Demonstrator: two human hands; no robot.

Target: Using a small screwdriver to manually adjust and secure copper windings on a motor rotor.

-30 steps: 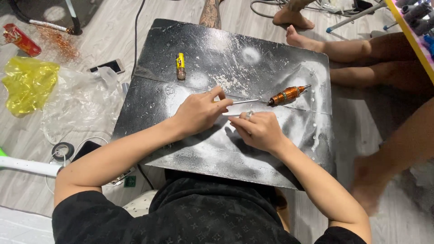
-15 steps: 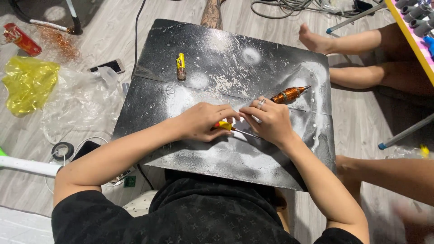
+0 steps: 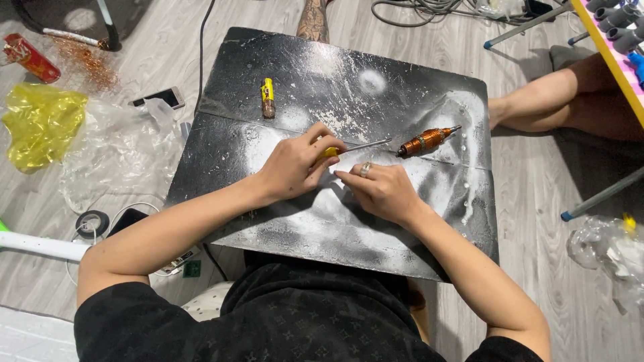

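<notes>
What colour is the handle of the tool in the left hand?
Yellow: the handle peeks out between the fingers of the left hand, seen in the head view.

A grey wood-plank floor (image 3: 537, 201) fills the frame. A black, white-smudged board (image 3: 402, 248) lies at its centre. Crumpled yellow plastic (image 3: 40, 124) and clear plastic sheet (image 3: 114, 157) sit at left, cables (image 3: 429, 10) along the top edge, a phone (image 3: 157, 98) upper left.

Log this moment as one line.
left hand: grips yellow-handled screwdriver | right hand: flat on black board, beside it | copper-wound rotor: on board, untouched
</notes>
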